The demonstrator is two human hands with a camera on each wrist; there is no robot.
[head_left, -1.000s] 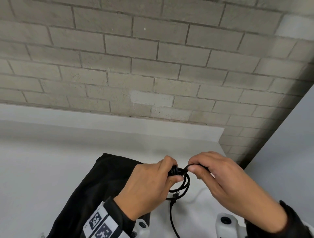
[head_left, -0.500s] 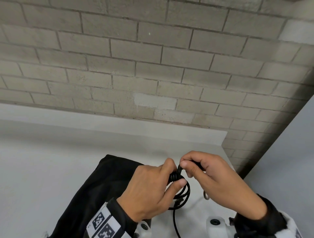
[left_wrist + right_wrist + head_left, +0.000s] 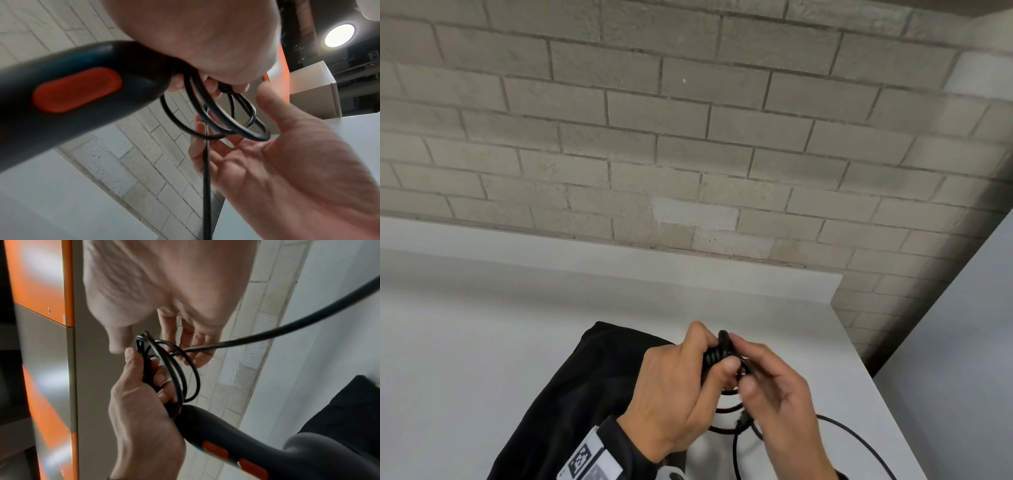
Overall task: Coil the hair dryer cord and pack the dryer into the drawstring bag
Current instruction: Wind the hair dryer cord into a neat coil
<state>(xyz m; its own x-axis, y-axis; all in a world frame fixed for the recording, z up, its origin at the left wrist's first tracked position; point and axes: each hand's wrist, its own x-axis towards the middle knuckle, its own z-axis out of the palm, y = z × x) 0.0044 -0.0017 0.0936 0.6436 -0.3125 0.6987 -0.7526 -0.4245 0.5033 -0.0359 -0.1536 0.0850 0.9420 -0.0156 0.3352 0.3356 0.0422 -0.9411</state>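
My left hand (image 3: 710,358) grips several small loops of the black cord (image 3: 717,356) against the butt of the hair dryer handle (image 3: 78,91), which is black with orange switches. The dryer (image 3: 257,446) hangs below that hand and is hidden in the head view. My right hand (image 3: 743,365) is close against the coil; its palm faces the loops with the thumb spread, and the free cord (image 3: 206,170) runs across its loosely bent fingers (image 3: 185,344). The rest of the cord (image 3: 859,442) trails right over the table. The black drawstring bag (image 3: 585,394) lies flat under my left forearm.
The white table (image 3: 482,342) ends at a brick wall (image 3: 688,154) behind and at a right edge (image 3: 859,363) close to my right hand. A grey panel (image 3: 962,342) stands beyond that edge. An orange and grey cabinet (image 3: 41,288) shows in the wrist views.
My right hand has carried the cord left onto the coil and eased its pinch. The two hands now meet. A long run of cord has come into view at the right.
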